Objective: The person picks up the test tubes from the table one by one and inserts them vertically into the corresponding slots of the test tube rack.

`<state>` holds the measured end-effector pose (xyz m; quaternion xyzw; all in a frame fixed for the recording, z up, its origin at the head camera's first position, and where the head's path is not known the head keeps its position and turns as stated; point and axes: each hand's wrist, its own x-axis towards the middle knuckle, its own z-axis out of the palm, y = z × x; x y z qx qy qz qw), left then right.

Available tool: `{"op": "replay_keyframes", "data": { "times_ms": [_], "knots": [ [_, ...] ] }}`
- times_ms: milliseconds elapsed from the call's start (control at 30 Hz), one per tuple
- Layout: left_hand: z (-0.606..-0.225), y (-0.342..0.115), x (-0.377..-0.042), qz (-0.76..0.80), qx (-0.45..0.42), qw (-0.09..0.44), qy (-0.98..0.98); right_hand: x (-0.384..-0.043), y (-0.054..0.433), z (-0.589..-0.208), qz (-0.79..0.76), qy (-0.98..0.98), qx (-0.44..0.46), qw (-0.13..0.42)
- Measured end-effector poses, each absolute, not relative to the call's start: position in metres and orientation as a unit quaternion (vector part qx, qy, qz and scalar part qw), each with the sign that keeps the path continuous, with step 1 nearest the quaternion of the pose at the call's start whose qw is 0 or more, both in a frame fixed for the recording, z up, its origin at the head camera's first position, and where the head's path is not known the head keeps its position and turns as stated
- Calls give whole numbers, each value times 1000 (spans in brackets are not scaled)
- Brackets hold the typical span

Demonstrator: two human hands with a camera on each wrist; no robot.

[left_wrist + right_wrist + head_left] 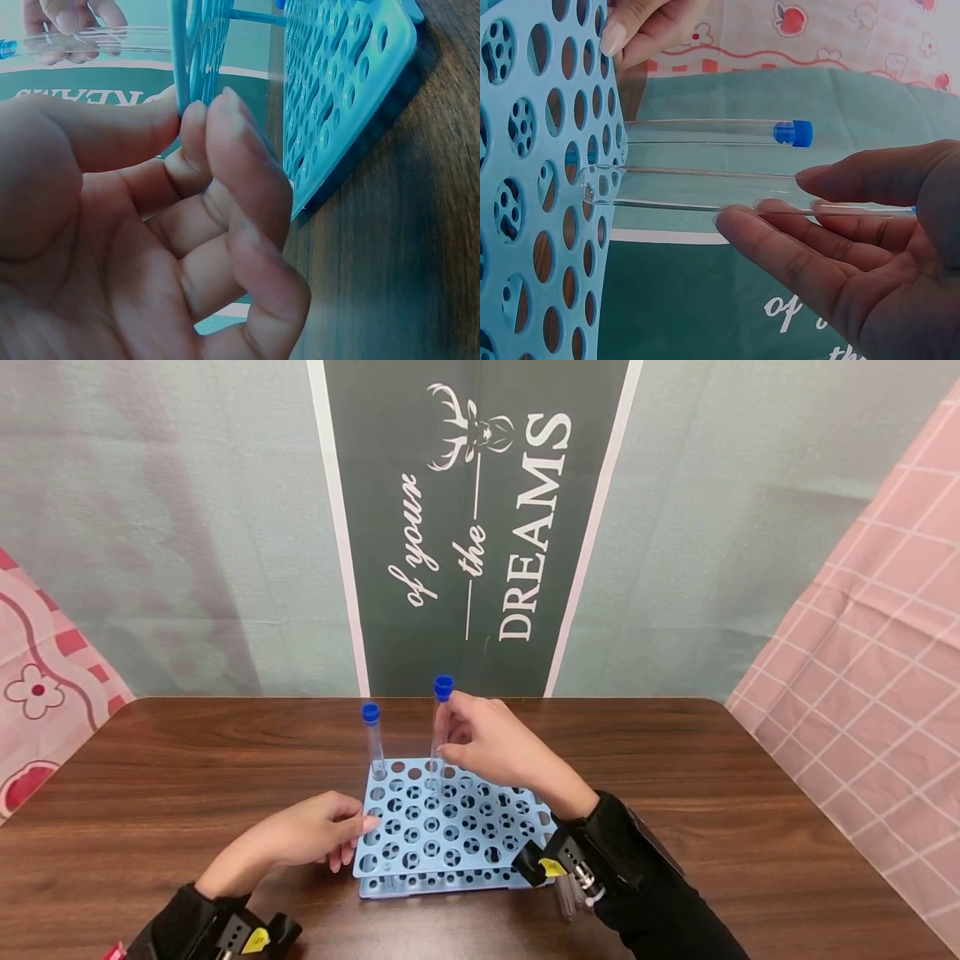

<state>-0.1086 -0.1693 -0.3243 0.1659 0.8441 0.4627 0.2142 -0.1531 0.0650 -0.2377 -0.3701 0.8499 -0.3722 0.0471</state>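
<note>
We are holding a tube point(697, 187) upright at the rack's point(431, 867) holes, our right hand point(495, 739) pinching it between thumb and fingertips, our left hand point(326, 831) gripping the rack's left edge, another tube point(376, 747) standing far left.

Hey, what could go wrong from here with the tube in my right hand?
The right hand holds the capped tube over the rack, so its rounded end might miss a hole and catch on the plastic. The left hand pinches only one edge of the rack, so a hard push could shift it. The clear tubes by the right sleeve might roll if brushed.
</note>
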Motion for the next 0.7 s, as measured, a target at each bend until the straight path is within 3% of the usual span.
{"op": "replay_keyframes", "data": {
  "times_ms": [700],
  "knots": [
    [-323,-168,-107,471,162,220,839,-159,55,-237,-350,864,-360,41]
  ]
}}
